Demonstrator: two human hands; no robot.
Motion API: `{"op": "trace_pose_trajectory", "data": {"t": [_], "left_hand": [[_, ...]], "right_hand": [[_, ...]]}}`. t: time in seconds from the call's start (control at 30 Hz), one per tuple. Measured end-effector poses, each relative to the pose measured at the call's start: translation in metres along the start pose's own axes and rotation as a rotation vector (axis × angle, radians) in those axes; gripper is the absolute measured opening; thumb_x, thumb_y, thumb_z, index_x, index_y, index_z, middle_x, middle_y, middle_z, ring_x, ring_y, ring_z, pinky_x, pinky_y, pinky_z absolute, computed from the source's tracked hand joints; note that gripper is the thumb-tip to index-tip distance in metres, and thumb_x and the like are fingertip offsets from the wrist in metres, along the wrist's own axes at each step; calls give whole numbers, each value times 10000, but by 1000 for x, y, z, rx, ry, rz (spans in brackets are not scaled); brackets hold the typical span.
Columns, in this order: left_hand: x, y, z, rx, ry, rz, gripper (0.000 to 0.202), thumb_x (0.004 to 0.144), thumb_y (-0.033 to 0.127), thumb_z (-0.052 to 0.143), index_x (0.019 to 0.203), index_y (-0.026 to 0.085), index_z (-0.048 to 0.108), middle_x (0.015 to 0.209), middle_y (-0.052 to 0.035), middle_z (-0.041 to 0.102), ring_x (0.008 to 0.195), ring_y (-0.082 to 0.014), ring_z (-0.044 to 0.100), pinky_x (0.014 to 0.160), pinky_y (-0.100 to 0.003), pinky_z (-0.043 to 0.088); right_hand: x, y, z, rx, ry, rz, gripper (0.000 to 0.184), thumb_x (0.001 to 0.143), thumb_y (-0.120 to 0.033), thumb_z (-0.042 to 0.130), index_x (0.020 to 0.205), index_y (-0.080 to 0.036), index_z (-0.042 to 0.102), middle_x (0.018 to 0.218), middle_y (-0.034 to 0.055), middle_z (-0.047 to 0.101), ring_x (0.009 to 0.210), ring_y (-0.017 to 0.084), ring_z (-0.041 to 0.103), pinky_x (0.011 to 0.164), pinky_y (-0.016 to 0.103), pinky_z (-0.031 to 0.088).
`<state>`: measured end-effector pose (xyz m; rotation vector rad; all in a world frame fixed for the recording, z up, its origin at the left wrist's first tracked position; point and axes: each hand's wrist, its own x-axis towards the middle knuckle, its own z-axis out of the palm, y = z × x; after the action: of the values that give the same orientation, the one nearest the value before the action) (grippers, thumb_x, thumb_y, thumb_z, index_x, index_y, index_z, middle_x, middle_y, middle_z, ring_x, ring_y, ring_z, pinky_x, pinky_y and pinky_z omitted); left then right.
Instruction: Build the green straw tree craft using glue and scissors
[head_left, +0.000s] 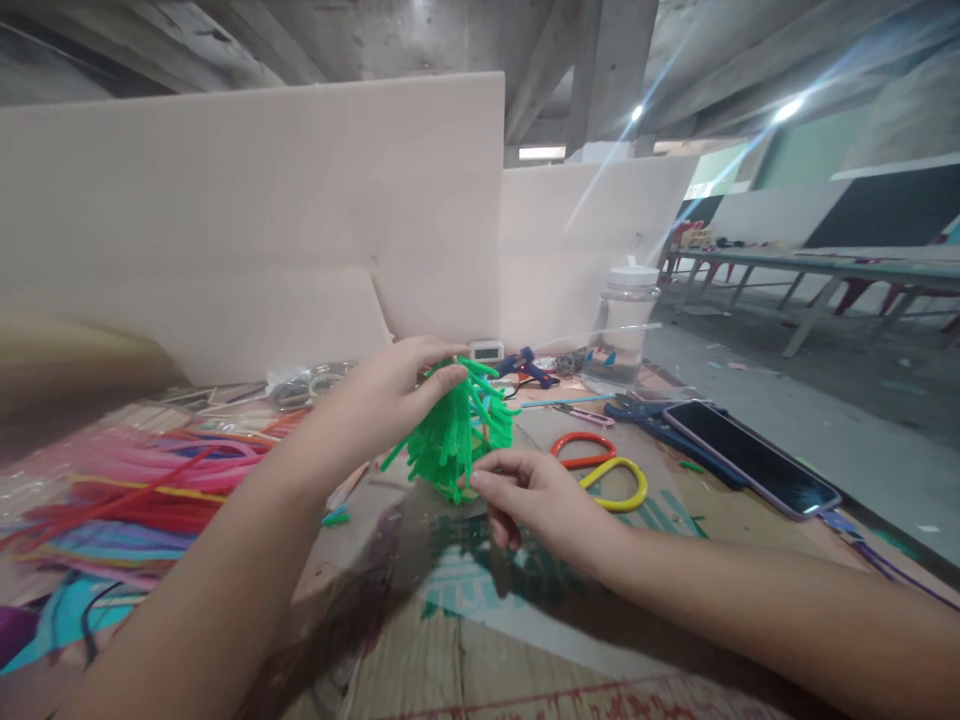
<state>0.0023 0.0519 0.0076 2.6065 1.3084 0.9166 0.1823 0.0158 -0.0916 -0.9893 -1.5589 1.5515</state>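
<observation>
A littered wooden worktable (420,680) spreads before you, a heap of pink, red and blue fuzzy craft stems (180,500) at left, partly under crumpled clear plastic (34,490) that could be their packaging. Toward the back right stands a clear plastic bottle with a white lid (622,345), upright and holding colourless liquid.

Your left hand (401,385) grips the crown of a shaggy bundle of bright green fuzzy stems (446,430) from its upper left. The bundle sits at centre, its long axis near upright, strands hanging with tips fanned outward; whether its base touches the table cannot be told. Your right hand (529,500), fingers curled, meets the lower right edge and is nearer the hanging tips; the bundle lies ahead and to the left of it. Whether thumb and forefinger pinch a strand is unclear.

Just beyond your right knuckles lie a red loop handle (582,464) and a yellow loop handle (643,487); farther right, a short green scrap (691,466).
</observation>
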Motion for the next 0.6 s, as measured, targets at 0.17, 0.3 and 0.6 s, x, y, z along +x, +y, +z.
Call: {"op": "trace_pose_trajectory", "data": {"t": [0.17, 0.3, 0.6], "left_hand": [[3, -10, 1, -61, 59, -55, 512, 985, 500, 327, 1244, 194, 646, 1247, -46, 683, 1133, -226, 624, 1018, -335, 438], [6, -15, 0, -21, 28, -50, 474, 980, 490, 354, 1199, 221, 678, 1182, -23, 715, 1070, -224, 648, 926, -300, 473], [3, -9, -5, 12, -24, -41, 491, 965, 519, 368, 1093, 205, 723, 980, -11, 757, 869, -223, 670, 709, -271, 478]], "right_hand": [[2, 1, 0, 11, -14, 18, 332, 785, -509, 647, 805, -186, 574, 412, -78, 547, 335, 58, 427, 387, 174, 343], [2, 0, -1, 36, -13, 16, 308, 799, -486, 647, 791, -191, 562, 423, -76, 560, 341, 61, 448, 384, 172, 344], [2, -4, -1, 5, -48, 45, 279, 817, -452, 637, 774, -185, 567, 426, -73, 555, 342, 62, 440, 393, 175, 333]]}}
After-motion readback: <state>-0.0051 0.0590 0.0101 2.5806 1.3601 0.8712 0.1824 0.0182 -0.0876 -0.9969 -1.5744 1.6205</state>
